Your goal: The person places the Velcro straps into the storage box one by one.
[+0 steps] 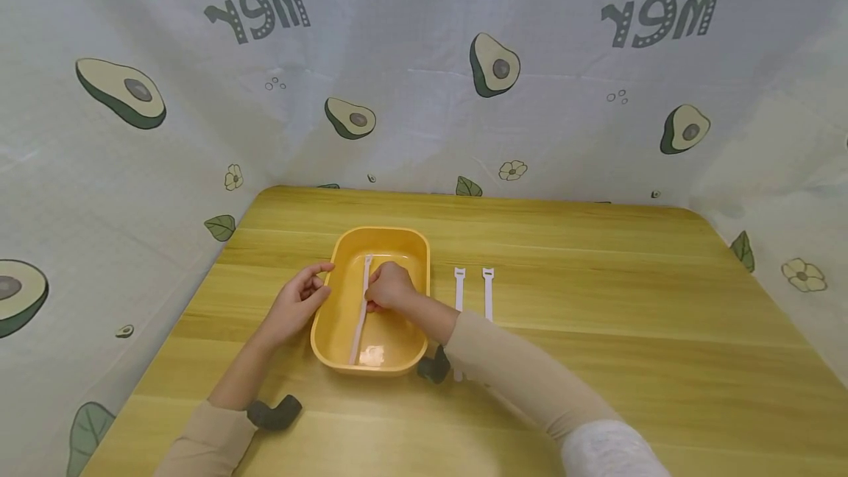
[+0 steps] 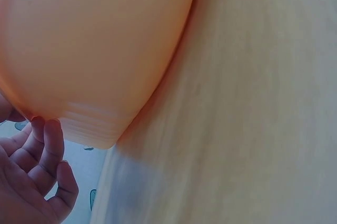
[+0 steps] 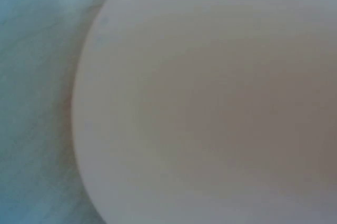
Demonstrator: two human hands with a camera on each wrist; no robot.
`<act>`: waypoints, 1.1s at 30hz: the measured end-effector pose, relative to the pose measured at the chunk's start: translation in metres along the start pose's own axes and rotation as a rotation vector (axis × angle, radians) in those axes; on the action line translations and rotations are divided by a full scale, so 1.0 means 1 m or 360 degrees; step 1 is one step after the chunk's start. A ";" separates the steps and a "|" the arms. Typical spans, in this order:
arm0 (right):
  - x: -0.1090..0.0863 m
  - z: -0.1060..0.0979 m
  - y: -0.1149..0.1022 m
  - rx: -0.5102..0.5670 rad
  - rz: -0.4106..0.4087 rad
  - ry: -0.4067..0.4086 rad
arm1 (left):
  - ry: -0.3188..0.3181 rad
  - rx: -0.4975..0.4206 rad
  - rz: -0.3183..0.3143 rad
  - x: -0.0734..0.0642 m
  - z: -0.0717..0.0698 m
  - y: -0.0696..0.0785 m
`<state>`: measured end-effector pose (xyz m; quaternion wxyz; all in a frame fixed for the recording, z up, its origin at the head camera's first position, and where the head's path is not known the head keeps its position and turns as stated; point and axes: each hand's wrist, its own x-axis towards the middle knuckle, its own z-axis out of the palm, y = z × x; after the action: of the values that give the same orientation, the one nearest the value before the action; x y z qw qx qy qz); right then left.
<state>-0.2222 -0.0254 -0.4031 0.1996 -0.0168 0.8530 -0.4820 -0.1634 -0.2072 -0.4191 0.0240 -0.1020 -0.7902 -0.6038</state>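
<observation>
A yellow plastic basin [image 1: 386, 237] stands on the table. Lengthwise inside it lies a white hook-and-loop cable tie [image 1: 358, 333] with a slotted head at the far end. My right hand [image 1: 392, 287] reaches over the basin's right side and pinches this tie near its middle, its fingertips partly hidden. My left hand [image 1: 291, 306] touches the basin's left rim with loosely bent fingers. From the left wrist, the fingers [image 2: 51, 148] show against the basin's outer wall [image 2: 100, 50]. The right wrist view holds only a blurred pale rounded surface, too close to identify.
Two more white cable ties, a left one [image 1: 460, 287] and a right one [image 1: 489, 293], lie right of the basin, partly under the right forearm. Dark bent pieces sit by the left wrist [image 1: 274, 414] and right forearm [image 1: 434, 366]. A printed curtain [image 1: 411, 43] surrounds the wooden table [image 1: 629, 293].
</observation>
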 end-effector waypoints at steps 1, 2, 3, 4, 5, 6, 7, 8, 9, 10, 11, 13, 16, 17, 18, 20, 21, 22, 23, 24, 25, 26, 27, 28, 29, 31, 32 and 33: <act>0.000 0.000 0.000 0.0006 0.0003 0.0003 | 0.0002 0.0000 0.0000 0.000 0.000 0.000; 0.001 0.000 0.000 0.0021 0.0008 0.0004 | 0.0004 0.0000 0.0000 0.000 0.000 0.000; 0.001 0.000 0.000 0.0038 0.0008 0.0001 | 0.0004 0.0000 0.0001 0.000 0.000 0.000; 0.001 0.001 0.000 0.0059 0.0007 -0.0003 | 0.0004 -0.0001 0.0002 0.000 0.000 0.000; 0.001 0.001 0.000 0.0083 -0.0002 -0.0013 | 0.0004 -0.0002 0.0001 0.000 0.001 0.000; 0.001 0.001 0.000 0.0105 -0.0008 -0.0026 | 0.0002 -0.0003 0.0000 0.000 0.001 0.000; 0.001 0.002 0.001 0.0121 -0.0018 -0.0044 | 0.0001 -0.0003 0.0000 0.000 0.000 0.000; 0.001 0.002 0.001 0.0136 -0.0031 -0.0065 | -0.0002 -0.0004 0.0000 0.000 0.000 0.000; 0.000 0.002 0.001 0.0146 -0.0047 -0.0092 | -0.0004 -0.0006 0.0000 0.000 0.000 -0.001; 0.000 0.002 0.001 0.0152 -0.0063 -0.0114 | -0.0007 -0.0007 0.0001 -0.001 0.000 -0.001; -0.001 0.002 0.002 0.0155 -0.0077 -0.0135 | -0.0008 -0.0008 -0.0001 -0.001 0.000 -0.001; -0.002 0.001 0.001 0.0156 -0.0095 -0.0168 | -0.0011 -0.0008 0.0005 -0.001 0.000 -0.001; -0.003 0.001 0.000 0.0146 -0.0097 -0.0167 | -0.0013 -0.0009 0.0000 -0.001 0.000 -0.001; -0.003 0.000 0.000 0.0143 -0.0096 -0.0158 | -0.0013 -0.0010 -0.0004 -0.001 0.000 -0.001; -0.003 0.000 0.000 0.0142 -0.0096 -0.0146 | -0.0012 -0.0012 -0.0007 -0.001 0.000 -0.001; -0.003 -0.002 0.001 0.0154 -0.0108 -0.0115 | -0.0012 -0.0011 -0.0019 -0.001 0.001 -0.001; -0.004 -0.003 0.001 0.0165 -0.0122 -0.0102 | -0.0012 -0.0011 -0.0023 0.000 0.001 -0.001; -0.005 -0.005 0.001 0.0181 -0.0149 -0.0096 | -0.0011 -0.0010 -0.0026 0.000 0.001 -0.001; -0.007 -0.007 0.001 0.0196 -0.0173 -0.0092 | -0.0012 -0.0008 -0.0030 0.000 0.001 0.000; -0.009 -0.010 0.001 0.0217 -0.0197 -0.0099 | -0.0012 -0.0005 -0.0034 -0.001 0.001 0.000; -0.012 -0.013 0.001 0.0241 -0.0226 -0.0110 | -0.0015 -0.0002 -0.0033 -0.001 0.001 0.000; -0.015 -0.017 0.001 0.0260 -0.0256 -0.0125 | -0.0017 0.0000 -0.0035 -0.001 0.001 0.001; -0.018 -0.022 0.001 0.0277 -0.0284 -0.0143 | -0.0017 0.0003 -0.0037 -0.001 0.001 0.001; -0.022 -0.028 0.001 0.0294 -0.0311 -0.0160 | -0.0015 0.0009 -0.0038 -0.002 0.001 0.001; -0.026 -0.034 0.001 0.0318 -0.0322 -0.0175 | -0.0015 0.0011 -0.0037 -0.002 0.001 0.001; -0.034 -0.047 0.003 0.0362 -0.0351 -0.0191 | -0.0015 0.0024 -0.0027 -0.002 0.000 0.000; -0.037 -0.053 0.004 0.0377 -0.0361 -0.0189 | -0.0015 0.0028 -0.0025 -0.002 0.000 0.000; -0.041 -0.059 0.006 0.0396 -0.0369 -0.0183 | -0.0016 0.0032 -0.0019 -0.001 -0.001 -0.001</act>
<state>-0.2044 0.0352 -0.3673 0.1916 -0.1177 0.7663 -0.6018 -0.1623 -0.2083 -0.4200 0.0172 -0.1000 -0.7971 -0.5953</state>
